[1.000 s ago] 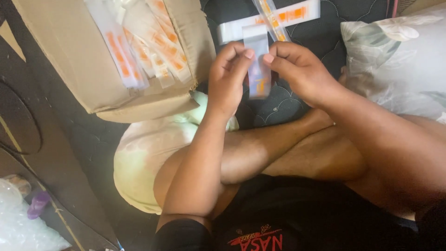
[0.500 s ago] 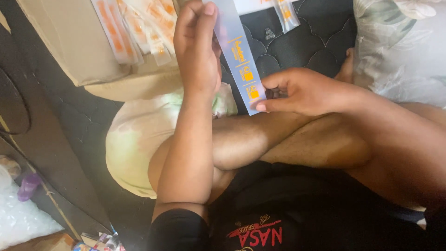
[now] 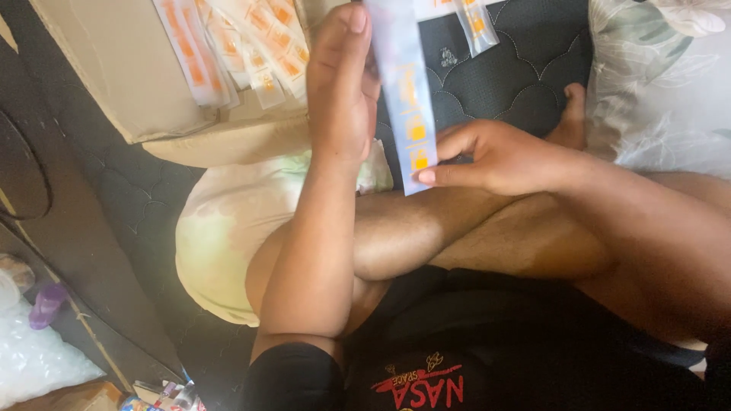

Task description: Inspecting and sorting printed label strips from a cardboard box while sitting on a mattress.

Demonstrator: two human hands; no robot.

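Clear plastic sachet strip [image 3: 403,91] with orange prints is held by both hands: left hand [image 3: 344,84] gripping high, right hand [image 3: 495,156] pinching its bottom end.

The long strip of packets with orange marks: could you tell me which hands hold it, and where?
Both hands hold the strip of packets. The left hand grips its upper part from the side; the right hand pinches its bottom end between thumb and fingers.
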